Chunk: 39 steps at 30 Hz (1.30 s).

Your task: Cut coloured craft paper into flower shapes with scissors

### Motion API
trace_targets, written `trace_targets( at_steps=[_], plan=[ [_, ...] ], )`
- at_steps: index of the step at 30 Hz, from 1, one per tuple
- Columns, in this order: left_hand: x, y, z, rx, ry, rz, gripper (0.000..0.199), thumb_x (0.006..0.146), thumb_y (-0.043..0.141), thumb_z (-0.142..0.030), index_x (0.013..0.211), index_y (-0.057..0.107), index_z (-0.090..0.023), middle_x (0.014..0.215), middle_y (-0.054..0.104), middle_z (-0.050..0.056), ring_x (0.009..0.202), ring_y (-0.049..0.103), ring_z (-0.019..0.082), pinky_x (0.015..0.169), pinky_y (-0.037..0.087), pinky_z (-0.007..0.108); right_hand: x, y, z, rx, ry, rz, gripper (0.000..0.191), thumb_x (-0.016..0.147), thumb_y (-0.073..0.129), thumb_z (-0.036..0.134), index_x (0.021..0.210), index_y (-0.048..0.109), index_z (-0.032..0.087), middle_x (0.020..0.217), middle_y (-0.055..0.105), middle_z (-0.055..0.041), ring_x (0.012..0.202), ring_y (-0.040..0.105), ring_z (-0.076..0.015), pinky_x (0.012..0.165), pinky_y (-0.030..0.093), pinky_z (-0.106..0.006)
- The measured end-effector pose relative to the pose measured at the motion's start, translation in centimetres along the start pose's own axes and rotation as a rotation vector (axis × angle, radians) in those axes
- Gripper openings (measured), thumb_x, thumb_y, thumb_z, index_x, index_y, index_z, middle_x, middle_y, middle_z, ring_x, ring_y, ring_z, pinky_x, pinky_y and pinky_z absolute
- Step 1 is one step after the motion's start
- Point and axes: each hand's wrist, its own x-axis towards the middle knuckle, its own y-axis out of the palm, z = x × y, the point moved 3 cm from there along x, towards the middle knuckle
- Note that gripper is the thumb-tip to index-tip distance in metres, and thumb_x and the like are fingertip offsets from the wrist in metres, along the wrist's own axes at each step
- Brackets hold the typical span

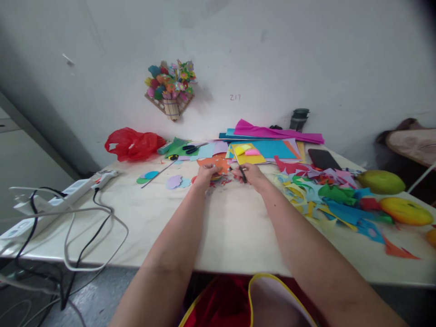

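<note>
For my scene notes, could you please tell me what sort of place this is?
Probably a paper-craft workspace: paper scraps and scissors lie on the table, and a flower decoration hangs on the wall.

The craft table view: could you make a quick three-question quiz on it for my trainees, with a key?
1. Multiple choice: what hangs on the wall? A) a clock B) a flower bouquet C) a mirror
2. True or false: the red bag sits left of the magenta paper.
3. Short answer: which hand is nearer the red bag?

Key: 1. B; 2. true; 3. the left hand.
</note>
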Motion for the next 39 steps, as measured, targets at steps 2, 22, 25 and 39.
trace_targets(
  at_steps=[2, 22, 25, 39],
  plan=[
    [0.1, -0.2, -0.2, -0.034, 0.023, -0.056, 0.032, 0.047, 0.081, -0.025, 0.050, 0.051, -0.016, 0.054, 0.058, -0.001, 0.055, 0.058, 0.012, 0.062, 0.051, 0.027, 0.0, -0.3, -0.2, -0.073, -0.003, 0.077, 0.026, 0.067, 0.080, 0.026, 0.070, 0.056, 0.015, 0.049, 0.056, 0.0018, 0.038, 0.046, -0.0068, 0.033, 0.028, -0.018],
    [-0.2, -1.4, -0.9, -0.214, 0.049, -0.228, 0.029, 0.049, 0.074, -0.018, 0.056, 0.046, -0.017, 0.056, 0.054, -0.003, 0.066, 0.061, 0.013, 0.073, 0.052, 0.029, -0.6, -1.9, -0.8, -0.279, 0.027, 0.551, 0.025, 0.077, 0.066, 0.038, 0.070, 0.054, 0.016, 0.050, 0.057, 0.0012, 0.038, 0.045, -0.0067, 0.037, 0.029, -0.018],
    [0.0, -1.5, -0.7, -0.212, 0.023, -0.208, 0.024, 0.051, 0.072, -0.018, 0.059, 0.049, -0.017, 0.056, 0.054, -0.003, 0.067, 0.061, 0.013, 0.074, 0.054, 0.031, -0.7, -1.9, -0.7, -0.303, 0.031, 0.567, 0.026, 0.073, 0.070, 0.038, 0.071, 0.055, 0.017, 0.050, 0.058, 0.0018, 0.038, 0.044, -0.0067, 0.039, 0.031, -0.019],
    [0.5, -1.3, -0.2, -0.189, -0.058, -0.158, 0.018, 0.051, 0.069, -0.013, 0.066, 0.059, -0.015, 0.066, 0.063, 0.002, 0.064, 0.062, 0.014, 0.065, 0.055, 0.029, -1.2, -1.3, -0.1, -0.406, -0.018, 0.550, 0.035, 0.060, 0.081, 0.042, 0.071, 0.061, 0.015, 0.046, 0.055, 0.0036, 0.035, 0.042, -0.0064, 0.037, 0.032, -0.020]
  ],
)
